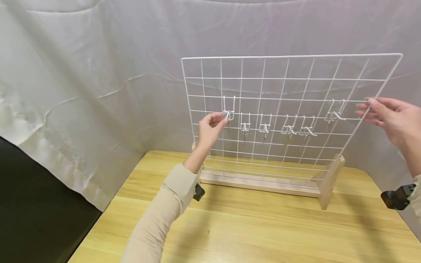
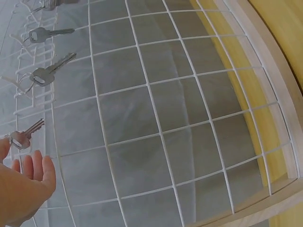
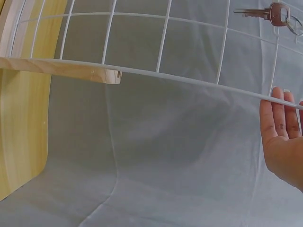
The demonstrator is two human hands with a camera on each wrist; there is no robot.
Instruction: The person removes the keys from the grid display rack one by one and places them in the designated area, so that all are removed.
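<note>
A white wire grid panel (image 1: pixel 273 77) stands upright in a wooden base (image 1: pixel 260 183). My left hand (image 1: pixel 210 128) is at the leftmost hook (image 1: pixel 229 113), thumb and a finger pinching a key (image 2: pixel 20 140) by its head, its toothed blade pointing away from the fingers. My right hand (image 1: pixel 396 115) grips the panel's right side wire, thumb in front and fingers behind. Close to that hand, another hook (image 1: pixel 334 115) carries a key (image 3: pixel 274 14) on a ring. Between the two hands hang several more keys on hooks, among them a silver key (image 2: pixel 45 75) and a brass-coloured key (image 1: pixel 288 139).
The base's right wooden foot (image 1: pixel 331 182) reaches forward on the wood-grain table (image 1: pixel 263 226). A tiny dark bit (image 1: pixel 208 231) lies on the tabletop. Grey cloth (image 1: pixel 131 44) hangs behind and to the left, with a black surface (image 1: pixel 36 204) at lower left.
</note>
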